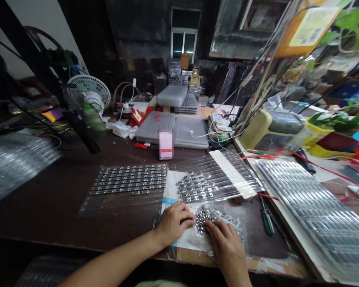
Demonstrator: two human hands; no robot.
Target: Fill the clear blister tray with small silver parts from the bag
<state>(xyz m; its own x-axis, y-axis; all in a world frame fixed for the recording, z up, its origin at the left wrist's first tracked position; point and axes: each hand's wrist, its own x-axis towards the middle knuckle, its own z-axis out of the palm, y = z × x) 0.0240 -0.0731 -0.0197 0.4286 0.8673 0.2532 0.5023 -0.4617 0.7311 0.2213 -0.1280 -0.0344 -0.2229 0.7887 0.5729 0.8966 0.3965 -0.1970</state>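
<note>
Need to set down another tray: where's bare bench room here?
The dark bench top is bare left of your left hand, below the clear tray of metal parts. A smaller patch lies between the plastic bag of small parts and the green-handled screwdriver. It's crowded around your right hand and along the far stacked trays.

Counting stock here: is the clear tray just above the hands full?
Not full: the clear tray holds metal parts only in its left part, while its grooves beside the white strip are bare.
</note>
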